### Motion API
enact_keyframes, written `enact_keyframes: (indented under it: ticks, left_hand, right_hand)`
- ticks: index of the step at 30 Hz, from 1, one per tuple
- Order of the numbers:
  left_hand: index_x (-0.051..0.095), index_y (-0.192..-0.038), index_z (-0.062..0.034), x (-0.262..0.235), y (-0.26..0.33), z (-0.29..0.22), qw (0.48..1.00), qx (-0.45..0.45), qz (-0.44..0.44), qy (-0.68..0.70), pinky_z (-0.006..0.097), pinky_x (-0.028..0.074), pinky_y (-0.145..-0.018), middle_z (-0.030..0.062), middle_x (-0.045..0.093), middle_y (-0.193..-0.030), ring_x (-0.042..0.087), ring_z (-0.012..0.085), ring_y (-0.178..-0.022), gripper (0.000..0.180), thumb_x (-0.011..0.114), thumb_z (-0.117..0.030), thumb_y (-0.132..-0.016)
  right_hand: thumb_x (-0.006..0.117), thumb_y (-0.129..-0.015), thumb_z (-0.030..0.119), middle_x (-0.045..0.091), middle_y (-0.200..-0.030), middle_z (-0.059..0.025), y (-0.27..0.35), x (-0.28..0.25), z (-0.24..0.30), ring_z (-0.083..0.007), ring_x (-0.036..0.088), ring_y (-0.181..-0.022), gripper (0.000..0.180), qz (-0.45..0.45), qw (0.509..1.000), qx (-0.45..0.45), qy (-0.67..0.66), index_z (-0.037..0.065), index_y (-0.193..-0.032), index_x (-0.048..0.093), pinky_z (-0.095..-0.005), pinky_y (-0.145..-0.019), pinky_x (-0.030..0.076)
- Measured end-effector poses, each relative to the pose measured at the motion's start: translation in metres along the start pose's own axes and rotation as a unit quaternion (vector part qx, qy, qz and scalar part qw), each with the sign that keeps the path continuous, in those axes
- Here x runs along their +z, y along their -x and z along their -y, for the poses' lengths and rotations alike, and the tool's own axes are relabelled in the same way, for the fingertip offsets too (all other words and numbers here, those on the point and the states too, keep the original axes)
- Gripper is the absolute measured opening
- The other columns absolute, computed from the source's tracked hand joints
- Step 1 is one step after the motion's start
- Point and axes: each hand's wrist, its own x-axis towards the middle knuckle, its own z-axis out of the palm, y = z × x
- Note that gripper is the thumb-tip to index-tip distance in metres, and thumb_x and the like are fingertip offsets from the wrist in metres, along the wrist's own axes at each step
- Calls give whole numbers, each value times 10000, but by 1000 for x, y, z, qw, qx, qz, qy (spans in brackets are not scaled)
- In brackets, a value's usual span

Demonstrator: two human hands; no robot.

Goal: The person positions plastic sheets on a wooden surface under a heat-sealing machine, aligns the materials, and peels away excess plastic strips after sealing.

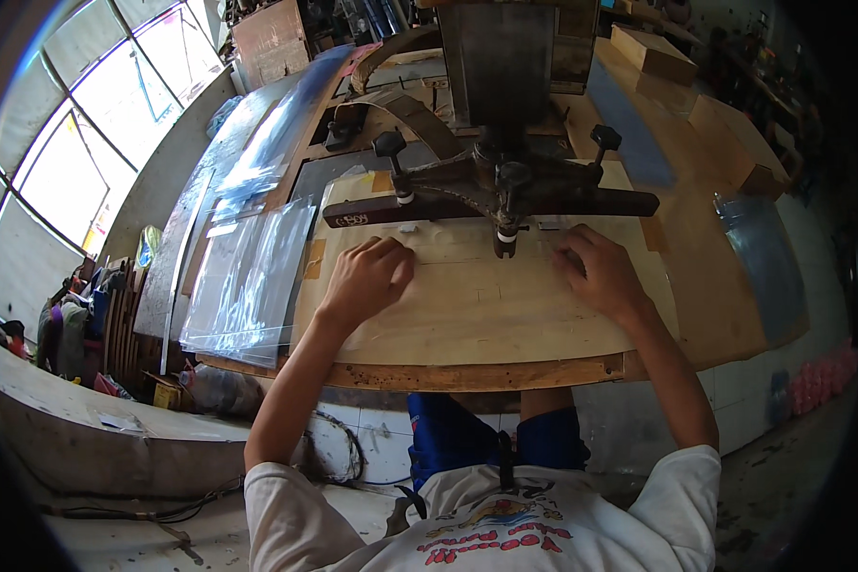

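My left hand and my right hand rest palm down on a clear plastic sheet that lies flat on a wooden work board. The fingers of both hands are curled and press the sheet just in front of a dark metal machine arm with black knobs. A short metal post hangs from that arm between my hands. Neither hand holds anything.
A stack of clear plastic sheets lies to the left of the board. A bent clear sheet sits at the right. Wooden blocks and boards lie behind the machine. Large windows stand at the far left.
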Motion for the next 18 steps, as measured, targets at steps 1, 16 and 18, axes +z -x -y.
enact_keyframes:
  ticks: [1, 16, 18]
  left_hand:
    - [764, -985, -62, -6, -1, -7, 999, 9, 27, 40, 411, 572, -864, 112, 739, -1030, 699, 295, -935, 155, 738, -158, -866]
    - [828, -1022, -159, -9, 0, -22, 965, 84, 133, 209, 357, 496, -850, 45, 666, -891, 644, 215, -884, 366, 937, -235, -681]
    - [829, -1014, -155, -8, -1, -21, 966, 83, 134, 207, 352, 496, -837, 40, 670, -876, 646, 210, -864, 347, 933, -227, -690]
  right_hand:
    - [724, -924, 193, 705, -1097, -141, -2, -4, 4, -319, 717, -851, 174, 34, 999, 29, -10, 44, -1010, 704, -407, -794, 568]
    - [822, -820, 452, 670, -1056, -70, -1, -14, 25, -282, 656, -1016, 419, 219, 957, -139, -133, 82, -1009, 760, -403, -883, 543]
    - [824, -815, 458, 669, -1061, -69, -1, -14, 28, -282, 654, -1025, 423, 220, 955, -152, -131, 87, -1008, 761, -405, -886, 543]
